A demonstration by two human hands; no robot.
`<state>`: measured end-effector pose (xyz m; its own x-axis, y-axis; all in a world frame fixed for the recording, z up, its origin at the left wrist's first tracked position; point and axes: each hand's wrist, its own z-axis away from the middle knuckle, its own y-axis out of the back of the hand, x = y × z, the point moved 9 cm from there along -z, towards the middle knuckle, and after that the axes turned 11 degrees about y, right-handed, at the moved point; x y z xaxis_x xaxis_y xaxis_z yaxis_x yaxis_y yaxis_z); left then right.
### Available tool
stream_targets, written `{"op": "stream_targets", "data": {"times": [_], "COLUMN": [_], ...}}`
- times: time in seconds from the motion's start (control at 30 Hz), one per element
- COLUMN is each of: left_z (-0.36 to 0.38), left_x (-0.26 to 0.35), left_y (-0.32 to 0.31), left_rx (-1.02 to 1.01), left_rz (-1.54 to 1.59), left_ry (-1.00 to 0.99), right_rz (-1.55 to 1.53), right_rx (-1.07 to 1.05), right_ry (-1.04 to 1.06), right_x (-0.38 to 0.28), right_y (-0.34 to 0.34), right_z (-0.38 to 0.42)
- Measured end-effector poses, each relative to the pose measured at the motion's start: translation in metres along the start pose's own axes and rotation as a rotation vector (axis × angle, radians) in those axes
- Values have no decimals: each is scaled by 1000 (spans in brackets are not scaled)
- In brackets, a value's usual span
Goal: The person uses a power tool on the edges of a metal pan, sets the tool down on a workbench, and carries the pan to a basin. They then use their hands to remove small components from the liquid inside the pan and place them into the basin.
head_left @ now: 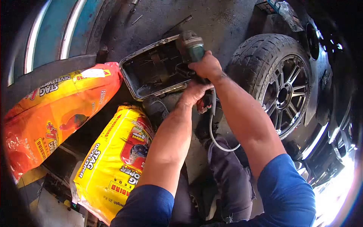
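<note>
My right hand (207,67) is closed around a green and black power tool (195,48), whose exact kind I cannot make out. Just below it, my left hand (193,93) is closed at the tool's lower part, its fingers partly hidden. A pale hose or cable (212,128) hangs near the left hand and curves to the right. A small red part (204,104) shows beneath that hand. The tool is over the right end of a rectangular metal pan (133,90) with a flanged rim. The pan's inside is dark and dirty, and the tool's working tip is hidden.
A wheel with a tyre (247,62) lies to the right. On the left are an orange feed bag (81,100) and a yellow feed bag (109,151). A long rod (177,25) rests on the grimy floor behind the pan. A box (267,6) is at the top right.
</note>
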<state>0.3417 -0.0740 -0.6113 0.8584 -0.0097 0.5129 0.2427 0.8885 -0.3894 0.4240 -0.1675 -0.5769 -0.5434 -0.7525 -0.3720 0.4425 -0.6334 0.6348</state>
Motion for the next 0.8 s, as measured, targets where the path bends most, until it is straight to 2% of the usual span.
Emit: {"op": "stream_targets", "data": {"times": [0.03, 0.23, 0.33, 0.57, 0.63, 0.8], "left_z": [-4, -8, -5, 6, -2, -11], "left_x": [-2, -1, 10, 7, 1, 15], "left_y": [2, 3, 4, 7, 12, 10], "left_rx": [-100, -82, -1, -66, -48, -36], "left_rz": [102, 26, 15, 97, 70, -10], "left_ry": [62, 14, -62, 22, 29, -70], "right_rz": [8, 20, 22, 20, 15, 52], "right_rx": [-15, -21, 5, -79, -30, -43], "right_ry": [20, -6, -21, 18, 7, -23], "right_x": [-6, -5, -4, -19, -16, -12], "right_y": [-6, -3, 0, -13, -11, -2], "right_z": [-6, -4, -6, -2, -4, -14]}}
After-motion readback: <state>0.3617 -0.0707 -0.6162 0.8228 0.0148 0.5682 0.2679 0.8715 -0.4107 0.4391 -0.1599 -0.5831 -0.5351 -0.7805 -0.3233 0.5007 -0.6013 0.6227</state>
